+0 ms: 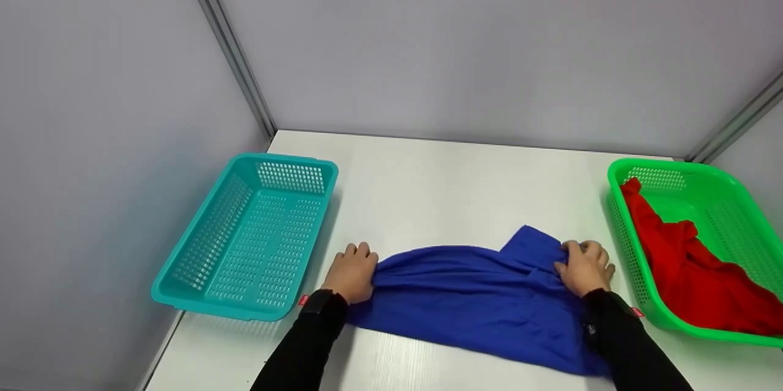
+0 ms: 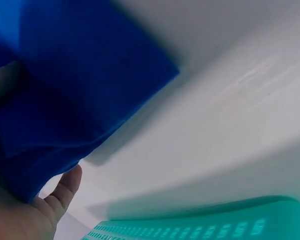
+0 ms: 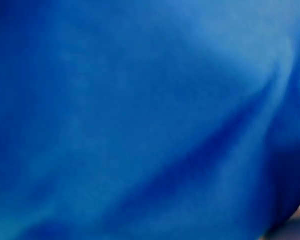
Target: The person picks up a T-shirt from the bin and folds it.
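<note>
A blue T-shirt, folded lengthwise and wrinkled, stretches between both hands, with a sleeve-like flap pointing up near its right end. At its left end my left hand grips the edge. In the left wrist view, that hand's thumb and a finger lie on either side of the blue fabric, whose corner hangs over the table. Beside the flap, my right hand pinches the T-shirt's right end with curled fingers. Blue cloth fills nearly all of the right wrist view, hiding most of that hand.
A teal plastic basket with nothing in it stands left of the left hand. On the right, a green basket holds a red cloth garment. Grey panels enclose the white table at the back and sides.
</note>
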Demonstrator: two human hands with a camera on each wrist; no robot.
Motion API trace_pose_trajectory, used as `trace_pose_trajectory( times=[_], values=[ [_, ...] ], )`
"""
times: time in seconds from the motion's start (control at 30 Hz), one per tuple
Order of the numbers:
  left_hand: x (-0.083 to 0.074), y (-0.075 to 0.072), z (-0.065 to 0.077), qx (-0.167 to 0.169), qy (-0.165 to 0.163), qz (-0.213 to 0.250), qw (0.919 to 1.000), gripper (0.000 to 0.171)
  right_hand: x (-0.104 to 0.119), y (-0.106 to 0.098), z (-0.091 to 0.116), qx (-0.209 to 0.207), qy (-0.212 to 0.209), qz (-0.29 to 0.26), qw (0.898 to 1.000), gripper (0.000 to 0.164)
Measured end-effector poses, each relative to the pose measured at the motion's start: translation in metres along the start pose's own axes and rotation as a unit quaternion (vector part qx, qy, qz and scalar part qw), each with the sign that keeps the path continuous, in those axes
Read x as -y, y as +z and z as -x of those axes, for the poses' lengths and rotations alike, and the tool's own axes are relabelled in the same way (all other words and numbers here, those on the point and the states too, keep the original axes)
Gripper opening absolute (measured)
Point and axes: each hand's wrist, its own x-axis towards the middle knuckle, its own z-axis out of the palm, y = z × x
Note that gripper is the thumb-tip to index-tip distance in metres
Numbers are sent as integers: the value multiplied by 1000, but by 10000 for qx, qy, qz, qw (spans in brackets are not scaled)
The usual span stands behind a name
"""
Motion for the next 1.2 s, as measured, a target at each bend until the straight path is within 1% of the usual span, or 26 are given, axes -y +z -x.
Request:
trace_pose_trajectory(
  times=[0.07,0.13,0.2,0.23,0.3,0.33,0.37,0.43,0.5,0.6,0.7,0.77,0.83,0.87,0.97,1.07,1.13,1.2],
  values=[
    [0,-3,-1,179,-9,201,9996,30,0,-2,-1,-41,-67,-61,10000,32],
    [0,-5,-3,445,-130,488,9977,41,0,-3,-2,-28,-136,-33,9999,29],
    [-1,-8,-4,606,-331,831,9941,50,2,-4,-4,-2,-143,50,9999,34],
    [-2,-9,-5,603,-410,953,9928,51,3,-5,-5,26,-151,111,9998,39],
    [-3,-11,-7,497,-481,1037,9922,46,5,-7,-8,101,-177,223,9995,44],
    [-3,-13,-8,387,-486,1040,9926,38,6,-8,-9,113,-205,294,9993,45],
    [-3,-14,-9,237,-454,978,9939,31,7,-10,-10,100,-266,369,9989,44],
    [-3,-15,-11,-85,-368,784,9962,18,9,-14,-11,45,-473,442,9979,36],
    [-1,-18,-13,-343,-349,676,9965,13,12,-18,-14,-6,-689,329,9971,29],
    [2,-22,-17,-617,-369,734,9947,13,16,-25,-17,9,-1049,53,9945,21],
    [4,-27,-20,-646,-427,992,9921,10,22,-34,-21,80,-1247,-157,9920,26],
    [6,-29,-23,-627,-445,1126,9907,8,27,-41,-23,103,-1310,-76,9913,36],
    [7,-33,-25,-605,-478,1205,9897,6,32,-49,-25,174,-1282,69,9916,49],
    [8,-34,-26,-613,-481,1207,9896,5,34,-53,-26,224,-1256,150,9917,51],
    [8,-40,-29,-649,-535,1213,9890,5,40,-65,-30,246,-1118,237,9931,46],
    [8,-47,-32,-667,-638,1267,9876,5,45,-75,-32,159,-968,118,9951,37],
    [7,-52,-35,-698,-727,1285,9866,5,49,-81,-33,-15,-960,111,9953,35],
    [7,-56,-37,-762,-797,1280,9856,5,53,-86,-33,-312,-1051,219,9937,28]
  ],
)
